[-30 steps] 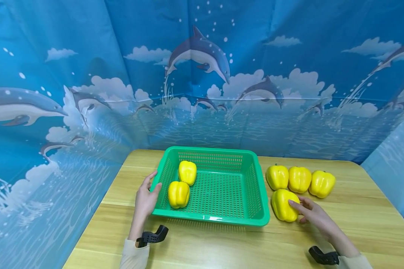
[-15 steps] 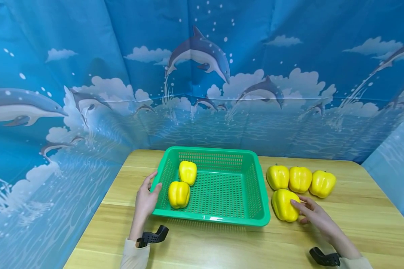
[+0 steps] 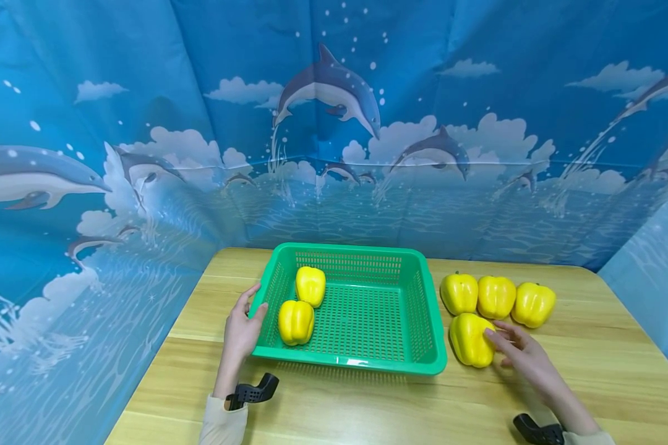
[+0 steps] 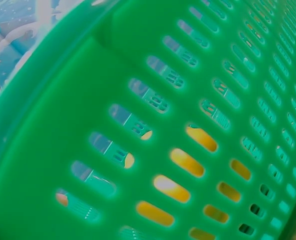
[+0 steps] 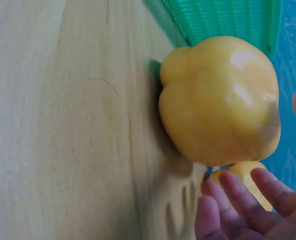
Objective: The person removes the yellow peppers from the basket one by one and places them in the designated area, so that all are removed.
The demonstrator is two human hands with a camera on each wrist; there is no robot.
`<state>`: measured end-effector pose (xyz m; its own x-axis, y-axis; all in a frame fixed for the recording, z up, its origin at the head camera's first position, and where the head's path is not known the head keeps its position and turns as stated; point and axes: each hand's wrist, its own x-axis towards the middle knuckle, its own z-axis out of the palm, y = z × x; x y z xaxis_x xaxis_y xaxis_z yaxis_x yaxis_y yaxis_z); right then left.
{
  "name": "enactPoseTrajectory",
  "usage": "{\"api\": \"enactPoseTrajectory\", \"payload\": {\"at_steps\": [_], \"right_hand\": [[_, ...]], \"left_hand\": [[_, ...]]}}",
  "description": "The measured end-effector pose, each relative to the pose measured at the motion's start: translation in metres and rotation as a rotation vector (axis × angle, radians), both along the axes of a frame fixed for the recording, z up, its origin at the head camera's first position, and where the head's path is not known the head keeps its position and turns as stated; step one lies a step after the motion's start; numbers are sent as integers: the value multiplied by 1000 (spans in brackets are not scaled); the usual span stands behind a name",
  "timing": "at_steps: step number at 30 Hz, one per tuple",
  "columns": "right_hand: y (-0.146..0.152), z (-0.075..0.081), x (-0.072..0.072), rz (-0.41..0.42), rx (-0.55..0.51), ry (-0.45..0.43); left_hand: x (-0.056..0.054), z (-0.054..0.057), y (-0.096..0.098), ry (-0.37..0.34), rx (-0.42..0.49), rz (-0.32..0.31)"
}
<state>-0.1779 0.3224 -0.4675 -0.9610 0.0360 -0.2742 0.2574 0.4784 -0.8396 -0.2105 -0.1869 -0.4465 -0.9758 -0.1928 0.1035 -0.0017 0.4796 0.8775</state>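
Note:
My left hand holds the left rim of a green plastic basket, thumb over the edge and fingers outside. Inside it, toward the left, lie two yellow bell peppers, one bell pepper in front of the other bell pepper. Only the slotted basket wall fills the left wrist view; the hand is out of sight there. Right of the basket lies a front bell pepper. My right hand is beside it, and in the right wrist view the fingers spread loosely, apart from the pepper.
Behind the front pepper stands a row of three more: a left pepper, a middle pepper and a right pepper. All rest on a wooden table. A blue dolphin-print curtain hangs along its far edge.
My right hand has eased slightly to the right, its thumb sliding back across the front pepper's edge. The left hand, basket and peppers look essentially still.

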Motion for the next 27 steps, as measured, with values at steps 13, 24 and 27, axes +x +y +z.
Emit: {"api": "enactPoseTrajectory", "payload": {"at_steps": [13, 24, 27], "right_hand": [[-21, 24, 8, -160, 175, 304], [-56, 49, 8, -94, 13, 496], [-66, 53, 6, -50, 8, 531]], "left_hand": [[-1, -2, 1, -6, 2, 10], [0, 0, 1, -14, -13, 2], [-1, 0, 1, -11, -7, -1]]}}
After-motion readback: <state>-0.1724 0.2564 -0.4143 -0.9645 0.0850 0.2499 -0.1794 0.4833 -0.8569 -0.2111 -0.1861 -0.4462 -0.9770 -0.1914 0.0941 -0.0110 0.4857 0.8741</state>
